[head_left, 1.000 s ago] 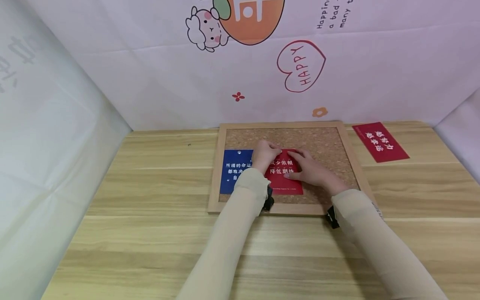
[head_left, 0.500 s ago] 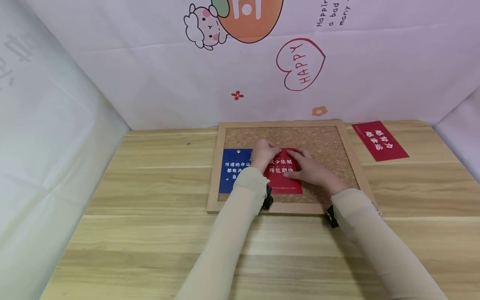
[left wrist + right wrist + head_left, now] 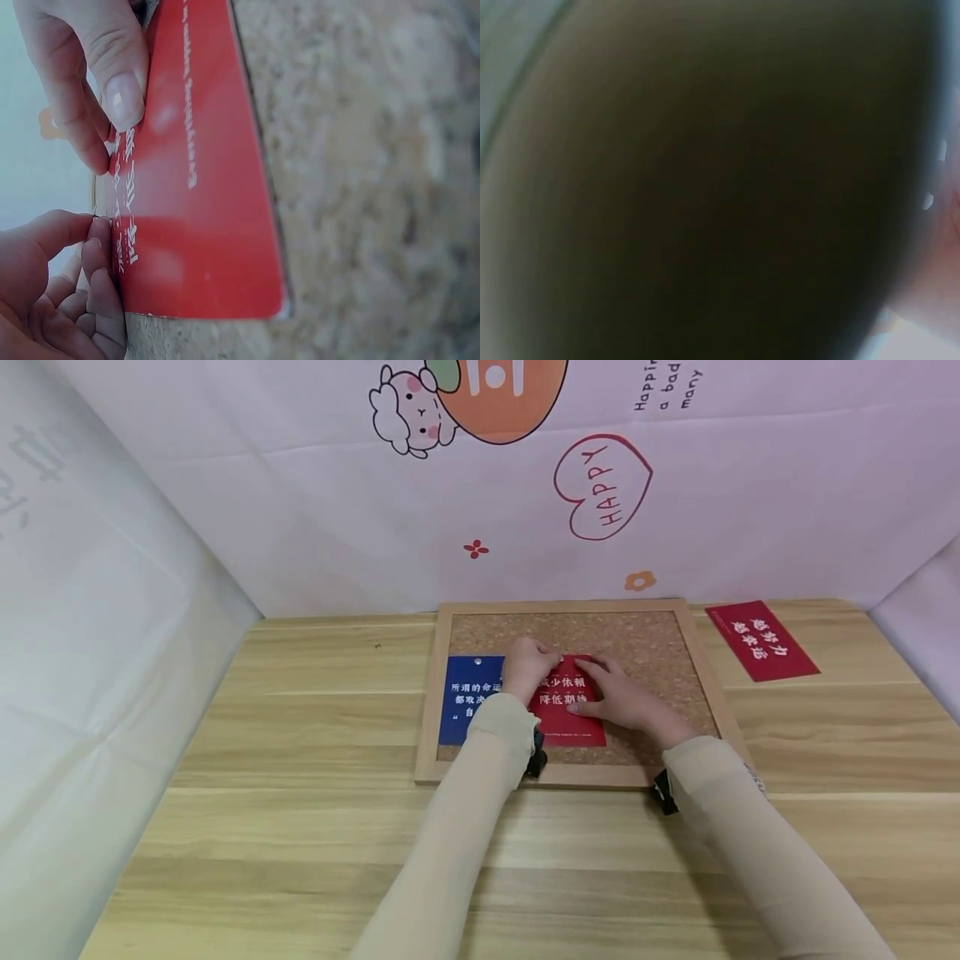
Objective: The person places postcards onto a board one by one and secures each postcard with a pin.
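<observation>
A red card (image 3: 570,723) with white lettering lies on a framed corkboard (image 3: 630,635). At its top edge my left hand (image 3: 527,668) pinches a small pushpin between thumb and forefinger, its other fingers curled, as the left wrist view shows; most of the pin is hidden. My right hand (image 3: 626,697) rests on the card's right side with spread fingers, its thumb (image 3: 124,99) lying on the card. Left of the red card is a blue card (image 3: 465,702) with a white pushpin (image 3: 477,662) at its top; my left hand and sleeve cover its right part.
Another red card (image 3: 763,642) lies tilted on the wooden table (image 3: 315,793), right of the corkboard. A printed white cloth (image 3: 360,543) rises behind the board. The right wrist view is mostly blocked by a dark blurred shape.
Both hands and the cards hold their places; only the head view has shifted very slightly.
</observation>
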Demonstrator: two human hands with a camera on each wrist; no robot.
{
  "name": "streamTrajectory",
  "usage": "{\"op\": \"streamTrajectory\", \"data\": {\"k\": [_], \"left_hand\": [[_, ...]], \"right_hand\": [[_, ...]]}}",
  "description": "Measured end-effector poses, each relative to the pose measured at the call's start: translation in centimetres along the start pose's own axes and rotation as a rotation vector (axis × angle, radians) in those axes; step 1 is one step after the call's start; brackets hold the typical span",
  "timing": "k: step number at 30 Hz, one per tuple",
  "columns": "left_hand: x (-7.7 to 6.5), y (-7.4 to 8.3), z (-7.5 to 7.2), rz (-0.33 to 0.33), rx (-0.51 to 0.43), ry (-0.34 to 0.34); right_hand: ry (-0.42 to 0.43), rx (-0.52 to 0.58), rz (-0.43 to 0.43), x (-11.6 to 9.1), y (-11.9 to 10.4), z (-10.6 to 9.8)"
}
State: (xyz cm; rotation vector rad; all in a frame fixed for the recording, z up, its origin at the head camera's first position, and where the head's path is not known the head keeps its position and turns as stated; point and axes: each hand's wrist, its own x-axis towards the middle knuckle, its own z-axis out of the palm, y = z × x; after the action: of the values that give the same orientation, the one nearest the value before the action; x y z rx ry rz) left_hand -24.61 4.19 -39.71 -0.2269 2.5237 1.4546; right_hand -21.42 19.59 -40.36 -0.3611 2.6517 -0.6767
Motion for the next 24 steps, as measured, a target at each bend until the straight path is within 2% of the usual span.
{"op": "streamTrajectory", "data": {"k": [7, 15, 24], "left_hand": [[-0.02, 0.07, 0.05, -0.001, 0.009, 0.008], [0.15, 0.11, 0.35, 0.009, 0.064, 0.021], [0.19, 0.17, 0.38, 0.001, 0.062, 0.028]], "right_hand": [[-0.003, 0.0, 0.0, -0.01, -0.07, -0.01], [-0.009, 0.02, 0.014, -0.04, 0.08, -0.02], [-0.011, 0.024, 0.017, 0.16, 0.21, 0.08]]}}
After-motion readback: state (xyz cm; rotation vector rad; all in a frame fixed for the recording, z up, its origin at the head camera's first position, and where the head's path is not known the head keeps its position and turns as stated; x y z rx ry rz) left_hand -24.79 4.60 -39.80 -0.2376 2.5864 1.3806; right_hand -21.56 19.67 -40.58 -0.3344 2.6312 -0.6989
